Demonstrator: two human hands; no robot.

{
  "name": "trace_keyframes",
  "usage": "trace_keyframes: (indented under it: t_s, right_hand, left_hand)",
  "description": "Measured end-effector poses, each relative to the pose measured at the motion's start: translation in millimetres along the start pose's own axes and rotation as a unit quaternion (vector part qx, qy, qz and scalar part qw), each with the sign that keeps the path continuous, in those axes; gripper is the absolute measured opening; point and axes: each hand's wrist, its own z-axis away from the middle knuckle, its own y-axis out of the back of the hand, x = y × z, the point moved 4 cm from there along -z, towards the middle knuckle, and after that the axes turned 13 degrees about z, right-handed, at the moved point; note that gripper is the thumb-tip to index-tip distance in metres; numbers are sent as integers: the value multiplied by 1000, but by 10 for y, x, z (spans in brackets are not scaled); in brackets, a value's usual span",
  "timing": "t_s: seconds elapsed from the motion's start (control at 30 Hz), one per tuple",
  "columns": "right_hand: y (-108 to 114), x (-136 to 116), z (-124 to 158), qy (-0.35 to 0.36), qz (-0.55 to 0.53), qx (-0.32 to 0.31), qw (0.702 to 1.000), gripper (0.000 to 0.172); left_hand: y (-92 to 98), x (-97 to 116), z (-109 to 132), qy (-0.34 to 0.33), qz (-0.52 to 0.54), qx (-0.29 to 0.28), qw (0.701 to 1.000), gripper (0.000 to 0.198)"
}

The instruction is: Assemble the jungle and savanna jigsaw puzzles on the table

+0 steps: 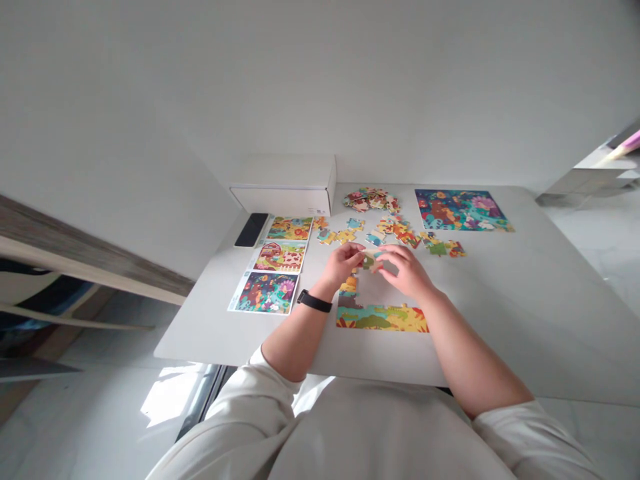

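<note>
My left hand (343,263) and my right hand (405,270) meet above the table, their fingertips on a small jigsaw piece (371,260). Just below them lies a partly joined jigsaw section (383,319) in yellow, green and orange, with a narrow strip of joined pieces (349,287) rising from it by my left hand. Loose pieces (395,230) are scattered beyond my fingers, and a heap of pieces (371,199) lies farther off. A finished colourful jigsaw (460,211) lies at the far right. Several picture cards (280,257) lie left of my left hand.
A black phone (251,230) and a white cardboard box (283,187) stand at the far left corner of the white table (240,327). A black band (314,301) circles my left wrist. A wall rises behind the table.
</note>
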Motion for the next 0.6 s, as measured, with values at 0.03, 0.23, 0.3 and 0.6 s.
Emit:
trace_keyframes:
  t_s: [0.03,0.23,0.3,0.6]
  right_hand:
    - [6,7,-5,2,0,2,1000,21]
    - [82,182,-166,-15,-21,0,1000,23]
    - [47,261,-236,-23,-24,-8,999,25]
    - [-496,394,-226,-24,67,-68,995,25]
  left_hand:
    - [6,9,-4,1,-5,-3,1000,38]
    - [271,212,-45,-62,-159,84,982,35]
    - [367,293,-36,-98,-242,117,958,31]
    - [294,174,35,-178,-516,19,838,28]
